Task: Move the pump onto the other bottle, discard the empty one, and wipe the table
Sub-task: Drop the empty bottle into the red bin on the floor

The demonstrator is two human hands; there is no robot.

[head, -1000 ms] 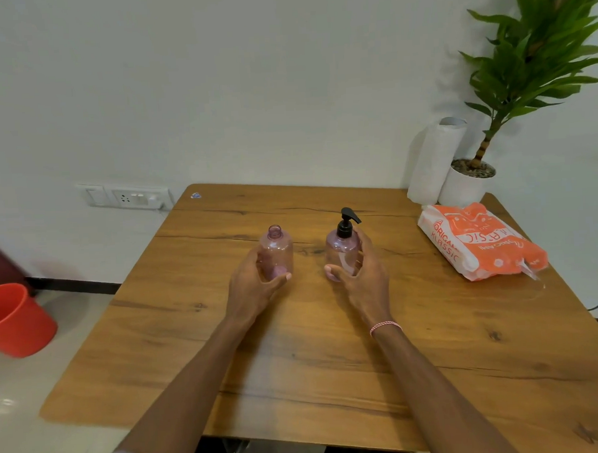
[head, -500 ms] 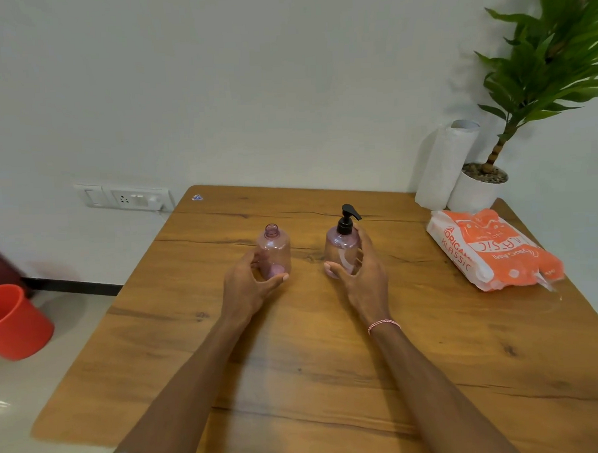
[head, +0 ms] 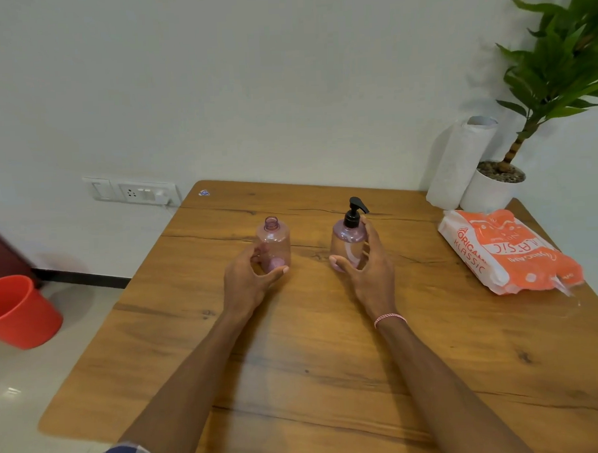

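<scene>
two pink translucent bottles stand upright on the wooden counter, side by side, apart from each other, toward the far half of the surface. the open bottle on the left has a bare threaded neck, no cap. the pump bottle on the right carries the black pump, its spout pointing right.

the left hand curls around the near left side of the open bottle; thumb reaches along the base in front, fingers show behind the plastic. contact looks loose, whether it is truly gripping cannot be told. the right hand cups the pump bottle from the right: fingers upright along its right side up to the shoulder, thumb spread out near the base in front. the hand is spread, and firm grip cannot be confirmed. a pink and white thread band sits on the right wrist.

right edge of counter: an orange and white tissue pack lying flat. behind it, at the far right corner, a paper towel roll leans against the wall beside a white pot holding a green plant.

on the floor left of the counter, a red bucket, tilted. a switch and socket plate is on the wall.
</scene>
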